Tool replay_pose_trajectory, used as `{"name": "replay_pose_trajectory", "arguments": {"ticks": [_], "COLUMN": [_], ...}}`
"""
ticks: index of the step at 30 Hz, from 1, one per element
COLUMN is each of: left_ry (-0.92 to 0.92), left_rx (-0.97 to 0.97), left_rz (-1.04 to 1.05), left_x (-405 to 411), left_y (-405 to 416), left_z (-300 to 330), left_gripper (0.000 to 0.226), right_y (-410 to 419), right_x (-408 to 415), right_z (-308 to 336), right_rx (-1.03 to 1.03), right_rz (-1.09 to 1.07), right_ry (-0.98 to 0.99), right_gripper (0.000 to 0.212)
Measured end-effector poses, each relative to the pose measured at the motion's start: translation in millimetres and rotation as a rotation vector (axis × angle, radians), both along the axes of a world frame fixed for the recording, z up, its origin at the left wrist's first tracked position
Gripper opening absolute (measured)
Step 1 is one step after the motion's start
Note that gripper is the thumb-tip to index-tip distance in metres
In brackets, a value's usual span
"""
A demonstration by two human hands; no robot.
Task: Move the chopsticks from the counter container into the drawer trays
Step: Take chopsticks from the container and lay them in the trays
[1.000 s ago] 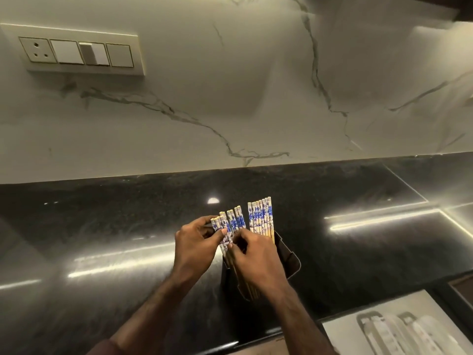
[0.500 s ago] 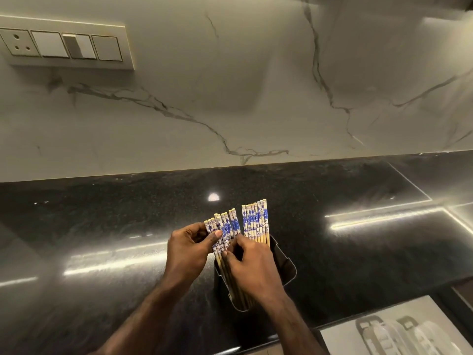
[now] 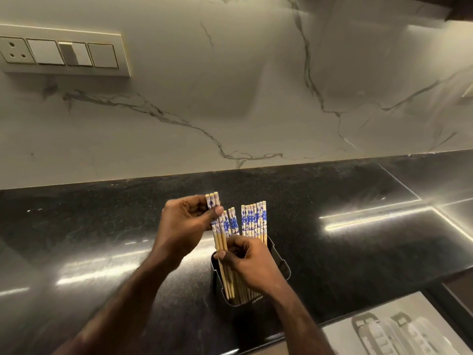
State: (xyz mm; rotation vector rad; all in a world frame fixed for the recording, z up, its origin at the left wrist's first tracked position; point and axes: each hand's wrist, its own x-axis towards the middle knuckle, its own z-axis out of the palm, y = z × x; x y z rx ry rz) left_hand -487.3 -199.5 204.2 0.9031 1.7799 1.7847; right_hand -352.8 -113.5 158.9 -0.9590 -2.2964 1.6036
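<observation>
Three chopsticks (image 3: 217, 228) pinched near their patterned tops by left hand (image 3: 184, 228), upright, tips inside container (image 3: 280, 267) on surface (image 3: 102, 239). Right hand (image 3: 252, 262) curled round remaining bundle (image 3: 253, 221) just right; drawer tray (image 3: 399, 329) near right.

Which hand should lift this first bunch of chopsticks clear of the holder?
Left. The left hand already pinches the raised bunch near its patterned tops, above the others. The right hand sits low at the container, fingers among the sticks there.
</observation>
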Motion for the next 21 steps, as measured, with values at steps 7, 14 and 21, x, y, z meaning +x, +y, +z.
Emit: {"name": "replay_pose_trajectory", "arguments": {"ticks": [7, 14, 21], "left_ry": [-0.071, -0.249, -0.3], "left_rx": [0.079, 0.107, 0.065], "left_rz": [-0.206, -0.305, -0.377], "left_x": [-11, -1, 81], "left_y": [13, 34, 41], "left_z": [58, 83, 85], "left_gripper": [0.019, 0.03, 0.024], "right_y": [1, -5, -6], "right_x": [26, 73, 166], "right_z": [21, 50, 53], "right_rx": [-0.143, -0.329, -0.37], "right_rz": [-0.02, -0.058, -0.061], "right_ry": [0.127, 0.218, 0.143], "right_gripper": [0.019, 0.023, 0.024]}}
